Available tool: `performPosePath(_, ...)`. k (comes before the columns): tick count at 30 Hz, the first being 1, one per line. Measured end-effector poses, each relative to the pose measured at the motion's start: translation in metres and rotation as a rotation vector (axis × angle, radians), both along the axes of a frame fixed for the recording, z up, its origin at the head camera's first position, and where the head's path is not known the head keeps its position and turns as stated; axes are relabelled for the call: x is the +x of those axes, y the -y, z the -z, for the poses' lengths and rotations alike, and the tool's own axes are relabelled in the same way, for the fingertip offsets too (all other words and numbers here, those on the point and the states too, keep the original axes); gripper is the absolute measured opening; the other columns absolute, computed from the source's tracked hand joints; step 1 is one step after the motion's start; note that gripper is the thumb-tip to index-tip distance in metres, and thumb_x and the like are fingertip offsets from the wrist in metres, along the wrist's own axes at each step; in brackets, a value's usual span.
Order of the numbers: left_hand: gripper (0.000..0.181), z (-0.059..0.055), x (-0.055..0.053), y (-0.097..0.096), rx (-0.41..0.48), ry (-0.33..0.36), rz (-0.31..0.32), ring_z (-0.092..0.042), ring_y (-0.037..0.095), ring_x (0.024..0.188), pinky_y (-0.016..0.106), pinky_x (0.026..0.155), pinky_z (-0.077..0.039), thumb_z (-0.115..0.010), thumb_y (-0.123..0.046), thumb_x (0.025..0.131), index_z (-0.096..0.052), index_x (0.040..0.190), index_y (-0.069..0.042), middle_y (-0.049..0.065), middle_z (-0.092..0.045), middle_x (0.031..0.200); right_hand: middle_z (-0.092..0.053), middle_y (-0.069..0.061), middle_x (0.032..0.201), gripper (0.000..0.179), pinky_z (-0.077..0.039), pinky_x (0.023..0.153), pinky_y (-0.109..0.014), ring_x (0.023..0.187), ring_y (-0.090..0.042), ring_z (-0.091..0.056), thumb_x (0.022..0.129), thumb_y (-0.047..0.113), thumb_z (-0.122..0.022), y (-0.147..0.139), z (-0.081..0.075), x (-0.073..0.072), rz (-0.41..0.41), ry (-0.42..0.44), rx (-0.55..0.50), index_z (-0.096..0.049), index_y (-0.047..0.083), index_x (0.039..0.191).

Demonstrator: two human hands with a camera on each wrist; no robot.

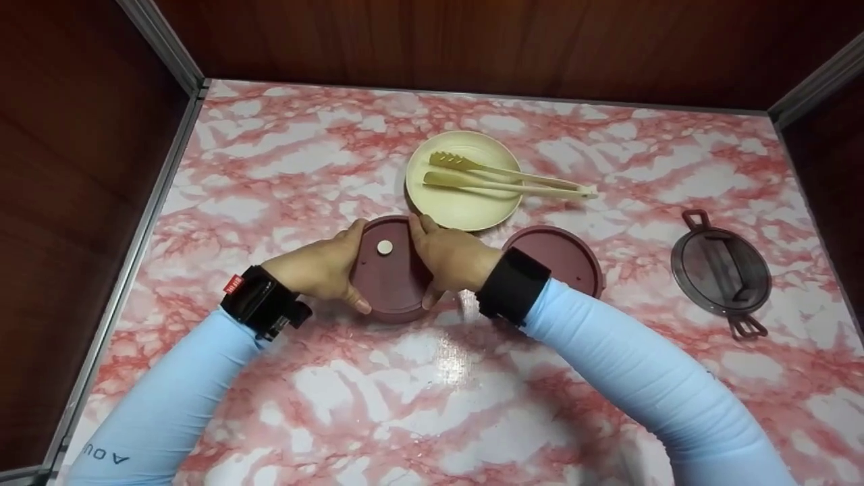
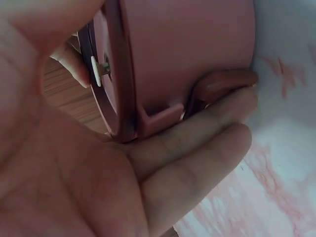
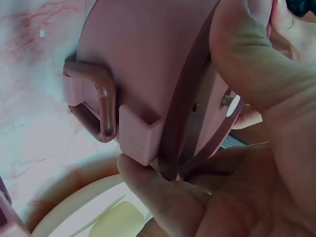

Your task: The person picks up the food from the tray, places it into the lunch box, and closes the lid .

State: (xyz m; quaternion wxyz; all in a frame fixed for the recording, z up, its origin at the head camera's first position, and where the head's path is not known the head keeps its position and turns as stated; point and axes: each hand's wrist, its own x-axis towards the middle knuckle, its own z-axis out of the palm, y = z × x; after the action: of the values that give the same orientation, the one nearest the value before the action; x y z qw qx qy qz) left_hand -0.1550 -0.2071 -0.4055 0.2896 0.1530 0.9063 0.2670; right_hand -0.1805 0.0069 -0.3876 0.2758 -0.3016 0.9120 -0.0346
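A round maroon lunch box (image 1: 393, 280) with a small white knob (image 1: 385, 248) on its lid stands between both hands. My left hand (image 1: 322, 264) holds its left side, the thumb at the near edge. In the left wrist view, two fingers (image 2: 192, 163) lie along a brown loop clasp (image 2: 222, 83) on the wall. Around the right side grips my right hand (image 1: 453, 256). In the right wrist view, its thumb presses the lid's rim and a fingertip touches a pink latch tab (image 3: 138, 136). A brown loop clasp (image 3: 96, 101) hangs beside that tab, apart from it.
Behind the box, a cream plate (image 1: 466, 216) bears yellow-headed tongs (image 1: 499, 177). A second round maroon piece (image 1: 553, 260) sits partly under the right forearm. At the far right lies a dark see-through lid (image 1: 719, 270) with loop handles. Wooden walls edge the marbled table.
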Motion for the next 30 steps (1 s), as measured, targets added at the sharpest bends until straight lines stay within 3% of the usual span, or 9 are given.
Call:
performPosePath(4, 0.129, 0.002, -0.002, 0.0, 0.021, 0.005, -0.005, -0.043, 0.04, 0.131, 0.05, 0.11, -0.035, -0.096, -0.035, 0.06, -0.009, 0.152, -0.012, 0.027, -0.035, 0.149, -0.011, -0.026, 0.161, 0.139, -0.034, 0.113, -0.036, 0.134, -0.038, -0.041, 0.062, 0.036, -0.095, -0.005, 0.002, -0.003, 0.011, 0.01, -0.055, -0.001, -0.004, 0.156)
performPosePath(9, 0.14, 0.01, -0.003, 0.003, 0.06, 0.012, 0.002, -0.027, 0.04, 0.142, 0.048, 0.116, -0.025, -0.093, -0.036, 0.064, 0.007, 0.158, -0.009, 0.028, -0.019, 0.158, -0.011, -0.026, 0.161, 0.138, -0.031, 0.115, -0.034, 0.14, -0.035, -0.034, 0.061, 0.034, -0.095, -0.014, 0.009, -0.005, 0.043, 0.027, -0.153, -0.002, -0.003, 0.156)
performPosePath(12, 0.141, 0.014, -0.002, 0.007, 0.071, -0.008, 0.008, -0.021, 0.037, 0.145, 0.047, 0.117, -0.023, -0.091, -0.041, 0.066, 0.013, 0.158, -0.01, 0.026, -0.013, 0.16, -0.017, -0.029, 0.158, 0.138, -0.029, 0.116, -0.038, 0.142, -0.037, -0.031, 0.063, 0.037, -0.094, -0.02, 0.011, -0.002, 0.102, 0.028, -0.166, -0.002, -0.002, 0.157)
performPosePath(16, 0.14, 0.019, 0.004, 0.012, 0.126, -0.044, -0.023, -0.025, 0.034, 0.145, 0.048, 0.116, -0.027, -0.09, -0.046, 0.067, 0.012, 0.158, -0.011, 0.022, -0.015, 0.161, -0.034, -0.03, 0.151, 0.131, -0.032, 0.114, -0.042, 0.138, -0.039, -0.037, 0.07, 0.044, -0.089, -0.027, 0.013, 0.011, 0.228, 0.031, -0.211, -0.003, -0.002, 0.157)
performPosePath(20, 0.131, 0.027, 0.018, 0.021, 0.201, -0.019, -0.12, -0.031, 0.032, 0.142, 0.048, 0.114, -0.03, -0.083, -0.053, 0.074, 0.007, 0.159, -0.011, 0.019, -0.019, 0.161, -0.053, -0.027, 0.137, 0.109, -0.045, 0.103, -0.042, 0.118, -0.033, -0.057, 0.087, 0.04, -0.076, -0.033, 0.018, 0.032, 0.395, 0.063, -0.391, -0.003, 0.002, 0.158)
performPosePath(23, 0.11, 0.033, 0.032, 0.025, 0.307, 0.013, -0.246, -0.038, 0.03, 0.139, 0.046, 0.112, -0.035, -0.073, -0.05, 0.087, -0.001, 0.159, -0.007, 0.019, -0.03, 0.157, -0.062, -0.027, 0.119, 0.088, -0.052, 0.091, -0.04, 0.091, -0.033, -0.066, 0.097, 0.03, -0.065, -0.035, 0.029, 0.048, 0.488, 0.046, -0.588, -0.007, -0.002, 0.156)
performPosePath(24, 0.102, 0.036, 0.036, 0.025, 0.357, 0.017, -0.292, -0.038, 0.029, 0.139, 0.045, 0.111, -0.036, -0.07, -0.046, 0.091, -0.005, 0.158, -0.004, 0.02, -0.032, 0.155, -0.062, -0.029, 0.12, 0.083, -0.052, 0.09, -0.04, 0.089, -0.033, -0.066, 0.099, 0.026, -0.062, -0.036, 0.033, 0.052, 0.509, 0.033, -0.655, -0.009, -0.005, 0.155)
performPosePath(28, 0.076, 0.044, 0.048, 0.018, 0.543, 0.001, -0.454, -0.04, 0.029, 0.138, 0.037, 0.109, -0.039, -0.061, -0.028, 0.1, -0.018, 0.155, 0.003, 0.024, -0.038, 0.151, -0.053, -0.031, 0.134, 0.07, -0.045, 0.103, -0.036, 0.112, -0.032, -0.063, 0.102, 0.021, -0.056, -0.037, 0.052, 0.064, 0.58, -0.018, -0.811, -0.018, -0.011, 0.151)
performPosePath(30, 0.072, 0.047, 0.054, 0.012, 0.58, -0.022, -0.515, -0.039, 0.029, 0.138, 0.034, 0.109, -0.039, -0.059, -0.025, 0.101, -0.021, 0.154, 0.004, 0.024, -0.036, 0.152, -0.04, -0.028, 0.146, 0.068, -0.037, 0.111, -0.036, 0.131, -0.03, -0.047, 0.103, 0.024, -0.055, -0.037, 0.059, 0.067, 0.619, -0.033, -0.842, -0.022, -0.011, 0.151)
